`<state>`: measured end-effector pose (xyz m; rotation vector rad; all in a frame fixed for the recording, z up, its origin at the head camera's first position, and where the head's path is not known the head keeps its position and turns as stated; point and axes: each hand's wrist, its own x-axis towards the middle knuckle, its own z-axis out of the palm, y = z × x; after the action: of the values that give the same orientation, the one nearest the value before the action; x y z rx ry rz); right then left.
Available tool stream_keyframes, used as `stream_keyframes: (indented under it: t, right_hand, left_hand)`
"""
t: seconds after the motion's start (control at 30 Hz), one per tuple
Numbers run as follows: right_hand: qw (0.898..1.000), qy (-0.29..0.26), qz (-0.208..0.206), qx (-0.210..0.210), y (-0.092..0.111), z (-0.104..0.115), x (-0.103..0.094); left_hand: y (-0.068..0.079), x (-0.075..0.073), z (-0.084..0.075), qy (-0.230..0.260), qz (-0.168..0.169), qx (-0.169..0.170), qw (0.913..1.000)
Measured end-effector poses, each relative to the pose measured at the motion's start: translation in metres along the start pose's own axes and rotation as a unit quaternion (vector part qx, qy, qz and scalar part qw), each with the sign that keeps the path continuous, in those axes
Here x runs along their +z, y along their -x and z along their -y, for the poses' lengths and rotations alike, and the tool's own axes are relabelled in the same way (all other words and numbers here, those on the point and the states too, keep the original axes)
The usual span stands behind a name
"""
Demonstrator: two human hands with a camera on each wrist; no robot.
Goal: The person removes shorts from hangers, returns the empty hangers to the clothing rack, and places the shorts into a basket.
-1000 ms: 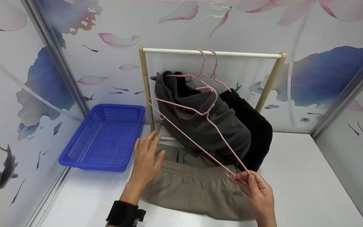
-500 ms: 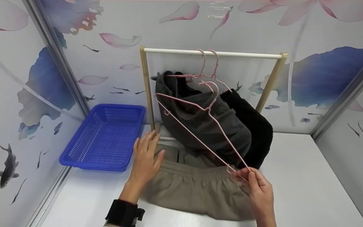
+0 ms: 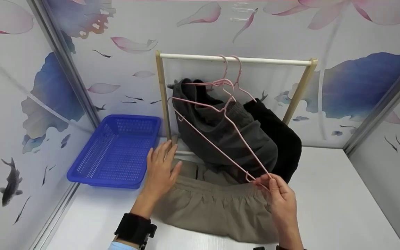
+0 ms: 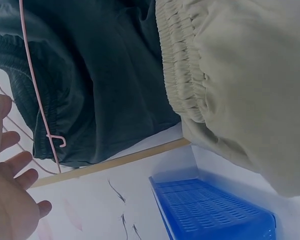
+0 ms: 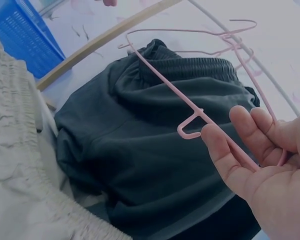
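- Seen palm-side only at right wrist: pinching one corner of pink hanger (image 3: 225, 110) with right grip (image 5: 280, 195).
- Stretching leftward from there, before grey garment (image 3: 217, 132).
- Spreading left grip (image 3: 160, 172) near khaki garment (image 3: 217, 215).

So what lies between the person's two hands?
In the head view, the beige garment lies between the left hand and right hand, plus the lower end of the pink hanger gripped by the latter.

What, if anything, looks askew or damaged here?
I see no spill or damage. The dark gray garment hangs bunched and skewed on the rack, sloping toward the head view's right, so it looks untidy. The nearest pink hanger slants too, but it is held by one end.
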<state>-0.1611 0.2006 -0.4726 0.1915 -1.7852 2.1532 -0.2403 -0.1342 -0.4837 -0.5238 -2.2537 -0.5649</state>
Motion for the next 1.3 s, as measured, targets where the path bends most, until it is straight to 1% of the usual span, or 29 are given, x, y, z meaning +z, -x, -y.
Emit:
stream_keyframes:
  t: [0.07,0.23,0.43,0.67,0.87,0.97,1.1,1.3]
  right_hand:
    - [1.000,-0.003,0.002,-0.008,-0.004,0.002,0.003]
    - [1.000,0.010,0.001,-0.017,-0.013,0.006,0.010]
    - [0.999,0.026,0.015,-0.030,-0.026,0.013,0.018]
    - [0.999,0.041,0.022,-0.024,-0.040,0.022,0.031]
    - [0.998,0.057,0.022,-0.020,-0.052,0.031,0.043]
    - [0.998,0.058,0.026,-0.019,-0.058,0.034,0.049]
    - [0.998,0.060,0.030,-0.017,-0.065,0.039,0.058]
    - [0.997,0.065,0.034,-0.011,-0.072,0.043,0.070]
  left_hand:
    - [-0.002,0.000,0.001,-0.006,0.008,0.000,0.9999]
    - [-0.007,-0.001,0.003,-0.021,0.031,0.004,0.9993]
    - [-0.016,-0.002,0.005,-0.026,0.050,0.009,0.9984]
    - [-0.026,-0.003,0.006,-0.030,0.065,0.014,0.9974]
    - [-0.032,-0.004,0.005,-0.033,0.084,0.009,0.9959]
    - [-0.034,-0.004,0.004,-0.032,0.088,0.009,0.9956]
    - [-0.035,-0.002,0.005,-0.033,0.084,0.013,0.9958]
    - [-0.036,-0.002,0.004,-0.030,0.089,0.013,0.9955]
